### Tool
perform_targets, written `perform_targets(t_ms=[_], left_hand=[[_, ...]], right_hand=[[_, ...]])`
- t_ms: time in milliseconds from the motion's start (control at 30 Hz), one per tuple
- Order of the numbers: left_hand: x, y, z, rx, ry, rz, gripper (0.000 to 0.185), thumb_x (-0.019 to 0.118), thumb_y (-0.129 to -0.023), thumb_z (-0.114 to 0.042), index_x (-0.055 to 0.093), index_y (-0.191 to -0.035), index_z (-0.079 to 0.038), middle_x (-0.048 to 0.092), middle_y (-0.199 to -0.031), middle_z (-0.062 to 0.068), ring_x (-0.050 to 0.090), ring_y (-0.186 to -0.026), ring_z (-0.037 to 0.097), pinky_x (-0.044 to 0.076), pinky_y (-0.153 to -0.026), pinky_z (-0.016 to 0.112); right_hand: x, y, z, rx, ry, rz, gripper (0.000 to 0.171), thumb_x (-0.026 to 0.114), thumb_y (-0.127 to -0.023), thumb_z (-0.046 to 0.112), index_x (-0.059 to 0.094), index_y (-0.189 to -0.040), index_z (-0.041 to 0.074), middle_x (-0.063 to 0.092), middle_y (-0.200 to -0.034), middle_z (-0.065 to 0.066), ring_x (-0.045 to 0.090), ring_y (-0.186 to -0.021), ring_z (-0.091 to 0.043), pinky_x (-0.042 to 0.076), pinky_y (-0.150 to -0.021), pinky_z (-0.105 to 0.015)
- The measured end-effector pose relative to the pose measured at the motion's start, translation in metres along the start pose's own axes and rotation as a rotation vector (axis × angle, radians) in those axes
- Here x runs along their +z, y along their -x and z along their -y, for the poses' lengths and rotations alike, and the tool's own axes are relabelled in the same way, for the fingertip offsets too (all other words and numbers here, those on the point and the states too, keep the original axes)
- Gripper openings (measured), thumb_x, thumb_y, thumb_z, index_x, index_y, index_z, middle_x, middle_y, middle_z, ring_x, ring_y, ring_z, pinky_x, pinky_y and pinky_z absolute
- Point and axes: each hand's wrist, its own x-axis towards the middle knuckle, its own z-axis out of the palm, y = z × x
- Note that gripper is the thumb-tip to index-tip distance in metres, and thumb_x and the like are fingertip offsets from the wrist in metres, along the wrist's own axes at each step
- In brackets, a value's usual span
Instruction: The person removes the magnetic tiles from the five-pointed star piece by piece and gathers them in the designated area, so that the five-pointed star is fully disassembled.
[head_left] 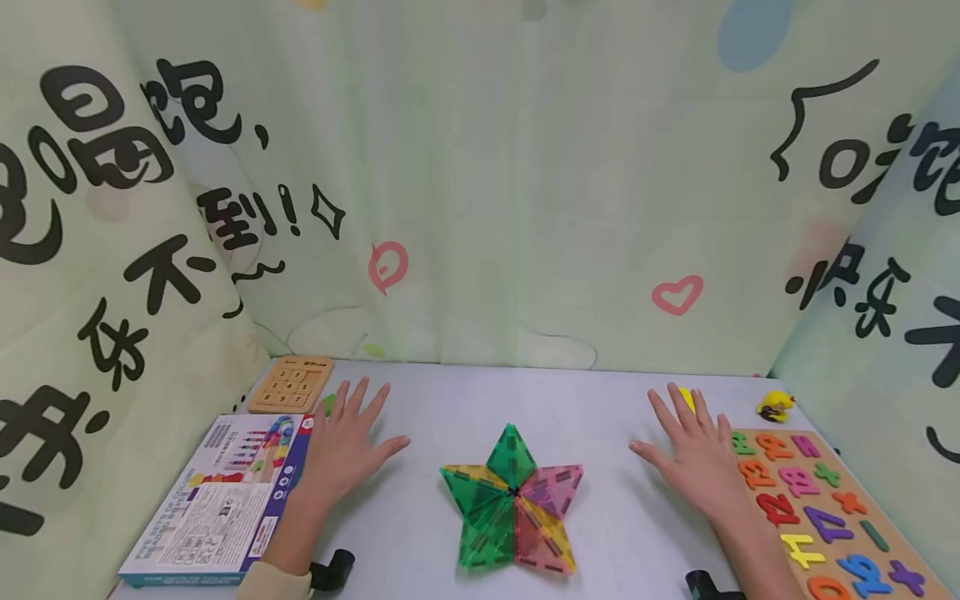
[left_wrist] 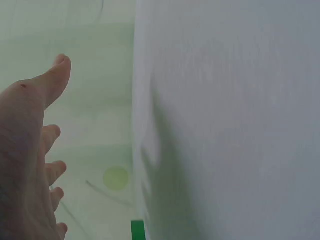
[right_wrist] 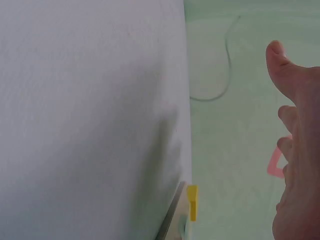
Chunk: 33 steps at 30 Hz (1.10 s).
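Green printed curtains are seen enclosing a white table [head_left: 615, 533] on three sides. A star [head_left: 513, 500] of translucent magnetic tiles is found lying flat near the middle, between both hands and apart from each. The left hand [head_left: 347, 446] is held spread and released, resting left of the star, beside a box [head_left: 225, 500]. The right hand [head_left: 693, 458] is likewise splayed and grasping nothing, right of the star, beside a number board [head_left: 825, 508]. Neither hand is judged clearly nearer.

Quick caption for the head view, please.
Left hand and right hand rest open on the table, flanking a magnetic-tile star.
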Motion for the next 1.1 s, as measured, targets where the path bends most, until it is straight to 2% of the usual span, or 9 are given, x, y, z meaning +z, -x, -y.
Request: perform_targets(t_ms=[200,333,567,800,900,1000,1100], left_hand=[[0.007,-0.001,-0.023,0.046,0.072,0.041,0.088,0.057,-0.085,-0.072,0.031,-0.156,-0.03,0.027,-0.164,0.008,0.016,-0.154,0.037,0.015,-0.119,0.067],[0.013,-0.001,-0.04,0.074,0.094,0.081,0.086,0.058,-0.085,-0.072,0.033,-0.155,-0.03,0.035,-0.16,0.008,0.025,-0.151,0.036,0.02,-0.118,0.065],[0.017,-0.001,-0.069,0.123,0.148,0.138,0.083,0.06,-0.085,-0.07,0.036,-0.154,-0.03,0.045,-0.154,0.008,0.04,-0.144,0.032,0.031,-0.115,0.06],[0.024,-0.002,-0.099,0.209,0.202,0.214,0.085,0.053,-0.084,-0.077,0.033,-0.155,-0.033,0.05,-0.149,0.005,0.049,-0.137,0.028,0.04,-0.111,0.053],[0.026,-0.002,-0.11,0.233,0.22,0.255,0.086,0.052,-0.084,-0.079,0.031,-0.155,-0.036,0.052,-0.148,0.004,0.051,-0.135,0.026,0.042,-0.109,0.053],[0.029,-0.002,-0.119,0.228,0.222,0.304,0.085,0.051,-0.083,-0.08,0.029,-0.155,-0.04,0.053,-0.147,0.003,0.054,-0.132,0.026,0.046,-0.105,0.053],[0.032,-0.003,-0.123,0.232,0.214,0.344,0.082,0.049,-0.084,-0.08,0.027,-0.154,-0.044,0.055,-0.144,0.002,0.057,-0.127,0.025,0.051,-0.098,0.051]], right_hand=[[0.007,-0.007,0.022,-0.081,-0.035,0.006,0.089,0.061,-0.09,0.058,0.018,-0.16,0.023,0.011,-0.167,-0.016,-0.003,-0.154,-0.041,0.0,-0.115,-0.073],[0.015,-0.01,0.036,-0.116,-0.065,0.031,0.085,0.063,-0.089,0.057,0.025,-0.158,0.024,0.016,-0.166,-0.015,0.005,-0.153,-0.043,0.004,-0.116,-0.072],[0.025,-0.011,0.057,-0.156,-0.173,0.089,0.077,0.066,-0.089,0.053,0.038,-0.154,0.022,0.024,-0.165,-0.012,0.012,-0.153,-0.042,0.006,-0.116,-0.071],[0.032,-0.007,0.075,-0.198,-0.257,0.171,0.071,0.064,-0.091,0.053,0.043,-0.151,0.023,0.033,-0.161,-0.011,0.02,-0.151,-0.042,0.012,-0.117,-0.069],[0.034,-0.006,0.08,-0.208,-0.302,0.225,0.067,0.061,-0.092,0.054,0.045,-0.15,0.023,0.035,-0.161,-0.011,0.024,-0.15,-0.042,0.016,-0.117,-0.069],[0.037,-0.006,0.084,-0.202,-0.342,0.293,0.063,0.059,-0.094,0.052,0.048,-0.148,0.02,0.037,-0.159,-0.013,0.029,-0.147,-0.043,0.024,-0.114,-0.069],[0.039,-0.006,0.087,-0.198,-0.409,0.365,0.056,0.057,-0.097,0.048,0.053,-0.144,0.017,0.045,-0.153,-0.013,0.05,-0.135,-0.035,0.039,-0.109,-0.061]])
